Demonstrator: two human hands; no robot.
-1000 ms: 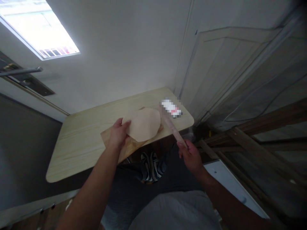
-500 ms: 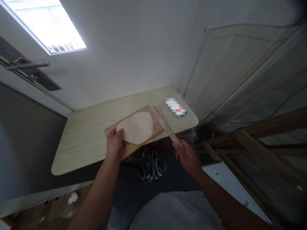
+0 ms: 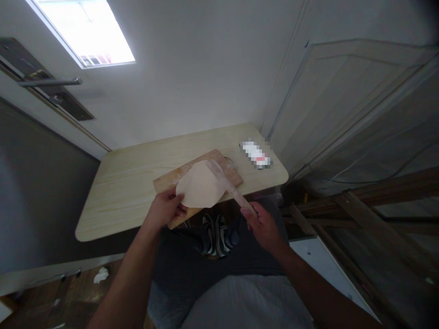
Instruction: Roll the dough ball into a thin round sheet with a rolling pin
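Observation:
A flat, pale sheet of dough (image 3: 199, 186) lies over a wooden cutting board (image 3: 164, 182) near the front edge of the table. My left hand (image 3: 168, 208) pinches the dough's left edge between thumb and fingers. In my right hand (image 3: 259, 223) is the near end of a floury rolling pin (image 3: 236, 194), with the fingers wrapped round it. The pin slants up and left, its far end over the right side of the dough. Whether it presses on the dough or lies under its edge, I cannot tell.
The light wood table (image 3: 120, 187) stands against a white door with a metal handle (image 3: 51, 82). A blurred white and pink object (image 3: 256, 154) lies at its right end. A metal ring (image 3: 231, 161) sits at the board's far corner. Wooden beams (image 3: 377, 221) are at the right.
The rolling pin has moved left from beside the dough onto its right edge. The left hand has shifted slightly right with the dough, baring more of the board's left side.

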